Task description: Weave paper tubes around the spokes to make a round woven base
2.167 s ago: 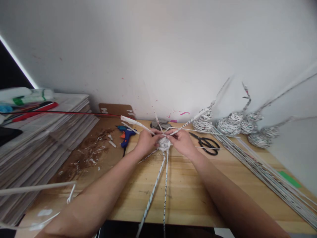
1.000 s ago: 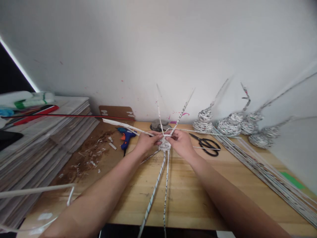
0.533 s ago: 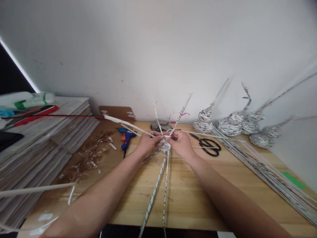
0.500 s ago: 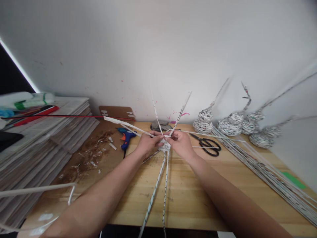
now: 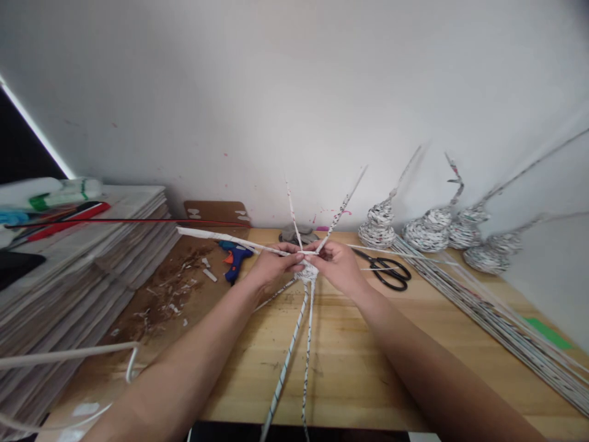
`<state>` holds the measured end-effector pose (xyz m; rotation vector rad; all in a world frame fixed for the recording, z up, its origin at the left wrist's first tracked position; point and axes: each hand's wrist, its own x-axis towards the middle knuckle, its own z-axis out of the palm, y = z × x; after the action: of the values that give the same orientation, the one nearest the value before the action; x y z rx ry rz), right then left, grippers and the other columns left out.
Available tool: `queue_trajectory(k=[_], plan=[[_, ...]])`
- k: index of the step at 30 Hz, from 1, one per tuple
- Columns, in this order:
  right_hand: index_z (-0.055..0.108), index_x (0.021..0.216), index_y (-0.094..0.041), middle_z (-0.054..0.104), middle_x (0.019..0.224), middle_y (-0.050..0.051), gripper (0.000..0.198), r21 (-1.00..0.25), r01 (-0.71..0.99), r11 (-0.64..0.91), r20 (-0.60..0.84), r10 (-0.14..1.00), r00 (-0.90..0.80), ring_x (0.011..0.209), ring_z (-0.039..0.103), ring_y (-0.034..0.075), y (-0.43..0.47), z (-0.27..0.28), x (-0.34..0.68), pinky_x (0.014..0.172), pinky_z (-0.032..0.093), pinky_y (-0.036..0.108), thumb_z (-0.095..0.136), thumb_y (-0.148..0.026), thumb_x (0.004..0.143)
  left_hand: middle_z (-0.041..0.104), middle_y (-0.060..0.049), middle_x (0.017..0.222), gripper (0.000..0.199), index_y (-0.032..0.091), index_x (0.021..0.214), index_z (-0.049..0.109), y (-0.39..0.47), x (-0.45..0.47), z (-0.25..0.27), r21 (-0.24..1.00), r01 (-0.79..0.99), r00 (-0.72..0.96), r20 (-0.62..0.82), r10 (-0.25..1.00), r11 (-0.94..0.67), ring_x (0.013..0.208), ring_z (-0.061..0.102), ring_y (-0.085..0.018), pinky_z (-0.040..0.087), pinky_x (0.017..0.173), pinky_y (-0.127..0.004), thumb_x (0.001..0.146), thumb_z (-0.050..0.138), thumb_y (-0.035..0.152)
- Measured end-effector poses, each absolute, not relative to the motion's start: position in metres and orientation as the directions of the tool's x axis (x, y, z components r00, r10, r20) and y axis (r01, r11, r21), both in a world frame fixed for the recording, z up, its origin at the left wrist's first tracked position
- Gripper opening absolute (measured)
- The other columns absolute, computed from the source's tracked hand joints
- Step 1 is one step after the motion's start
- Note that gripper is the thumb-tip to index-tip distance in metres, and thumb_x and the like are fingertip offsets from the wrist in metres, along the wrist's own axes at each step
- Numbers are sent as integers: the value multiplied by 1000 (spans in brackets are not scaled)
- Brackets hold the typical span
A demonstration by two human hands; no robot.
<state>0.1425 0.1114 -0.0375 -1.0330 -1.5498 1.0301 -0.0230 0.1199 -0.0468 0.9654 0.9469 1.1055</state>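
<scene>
A small woven paper base (image 5: pixel 307 272) sits between my hands, with several rolled paper strips sticking out around it. My left hand (image 5: pixel 278 265) pinches a white paper strip (image 5: pixel 230 238) at the base's far side; its loose end reaches out to the left. My right hand (image 5: pixel 335 263) closes thumb and fingers on the same rim, beside an upright speckled strip (image 5: pixel 343 205). Two strips, one with dark spiral lines (image 5: pixel 286 368), run from the base toward the table's front edge. My fingers partly cover the weave.
Black scissors (image 5: pixel 389 270) lie right of my hands, near a bundle of paper rolls (image 5: pixel 483 322). Several woven gourd shapes (image 5: pixel 377 226) stand along the wall. Leftward are a blue glue gun (image 5: pixel 237 261), paper scraps on brown board, and stacked newspapers (image 5: pixel 133 233).
The loose strip at the left has swung lower and farther left. The upright speckled strip leans more to the right. Both hands stay pinched at the woven base.
</scene>
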Motion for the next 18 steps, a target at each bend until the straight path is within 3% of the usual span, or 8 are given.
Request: queue_trajectory(k=[7,13,18], plan=[[69,88,-19,74,81,4,15,-905,244,349,330,937,-115,70,68,17,114,-47,141,68,54,29,68,-28,76,71,-3,72,30,15,73,70,121,-22,-47,959,-227,146,-136,980,167,65,66,-13,56,71,-26,53,89,28],[67,75,-20,69,66,1,16,-801,454,390,409,911,-59,57,60,15,111,-45,142,56,45,25,68,-35,79,71,-3,71,29,16,73,71,123,-24,-48,973,-205,157,-75,985,107,63,65,-12,54,68,-25,54,88,30],[66,76,-19,69,69,3,19,-794,467,389,424,905,-34,58,61,15,108,-40,140,57,45,26,68,-38,80,71,-3,70,30,16,76,73,122,-24,-48,981,-174,136,-57,989,81,60,63,-12,52,64,-23,56,87,34]])
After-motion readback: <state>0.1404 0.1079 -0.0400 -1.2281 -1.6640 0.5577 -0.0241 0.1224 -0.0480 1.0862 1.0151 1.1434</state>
